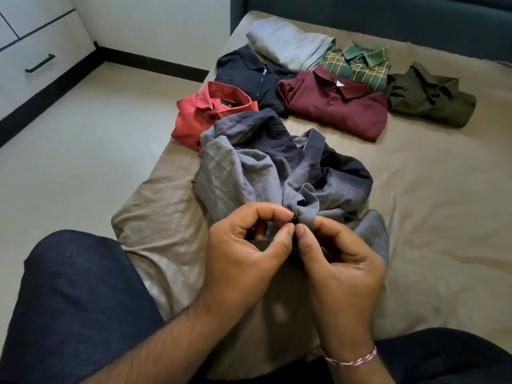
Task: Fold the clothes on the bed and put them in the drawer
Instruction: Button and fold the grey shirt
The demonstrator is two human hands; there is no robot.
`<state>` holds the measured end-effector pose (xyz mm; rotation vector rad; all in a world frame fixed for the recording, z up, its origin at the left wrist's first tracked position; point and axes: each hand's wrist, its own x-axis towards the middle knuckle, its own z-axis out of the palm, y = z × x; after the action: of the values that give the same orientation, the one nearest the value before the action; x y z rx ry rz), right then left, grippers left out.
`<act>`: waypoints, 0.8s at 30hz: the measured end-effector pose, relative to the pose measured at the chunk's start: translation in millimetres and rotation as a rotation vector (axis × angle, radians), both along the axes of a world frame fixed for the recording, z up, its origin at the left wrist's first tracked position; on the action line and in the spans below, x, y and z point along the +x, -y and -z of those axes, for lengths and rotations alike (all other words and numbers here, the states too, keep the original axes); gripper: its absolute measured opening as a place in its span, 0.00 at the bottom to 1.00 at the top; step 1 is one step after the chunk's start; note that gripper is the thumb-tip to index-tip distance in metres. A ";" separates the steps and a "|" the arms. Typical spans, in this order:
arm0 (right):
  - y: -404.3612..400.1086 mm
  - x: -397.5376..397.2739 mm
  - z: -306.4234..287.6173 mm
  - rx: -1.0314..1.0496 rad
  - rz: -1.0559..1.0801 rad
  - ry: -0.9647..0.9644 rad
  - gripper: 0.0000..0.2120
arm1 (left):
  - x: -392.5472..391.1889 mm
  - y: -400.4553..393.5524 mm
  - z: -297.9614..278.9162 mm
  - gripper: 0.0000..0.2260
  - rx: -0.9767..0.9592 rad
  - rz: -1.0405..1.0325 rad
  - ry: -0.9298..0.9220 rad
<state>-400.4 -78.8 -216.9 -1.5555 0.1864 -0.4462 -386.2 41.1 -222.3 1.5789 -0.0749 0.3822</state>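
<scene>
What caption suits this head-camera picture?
Both hands, left hand and right hand, pinch a button on the crumpled grey shirt.

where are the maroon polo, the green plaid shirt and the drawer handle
maroon polo [332, 112]: head view, on its folded chest below the collar
green plaid shirt [357, 65]: head view, on its front below the collar
drawer handle [40, 63]: head view, on the middle of the black bar

Your left hand [243, 253] hides most of the dark button [291, 220]. Drawer [41, 54] at upper left is cut off by the frame edge. Red shirt [205, 115] label's too small to read.
</scene>
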 end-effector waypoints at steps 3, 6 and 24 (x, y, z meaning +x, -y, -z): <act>-0.7 0.3 -1.1 0.021 -0.012 0.016 0.06 | 0.3 0.0 0.5 0.11 0.024 0.002 0.015; 0.7 1.3 -0.9 0.032 -0.061 0.028 0.06 | 1.6 -1.9 1.3 0.12 0.040 -0.012 0.033; 6.4 9.7 19.1 -0.059 -0.124 0.082 0.09 | 10.7 -7.5 15.9 0.05 -0.045 0.055 -0.002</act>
<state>-390.7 -85.2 -236.0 -1.5933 0.0134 -0.4197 -375.5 48.6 -238.2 1.5291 -0.1069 0.3370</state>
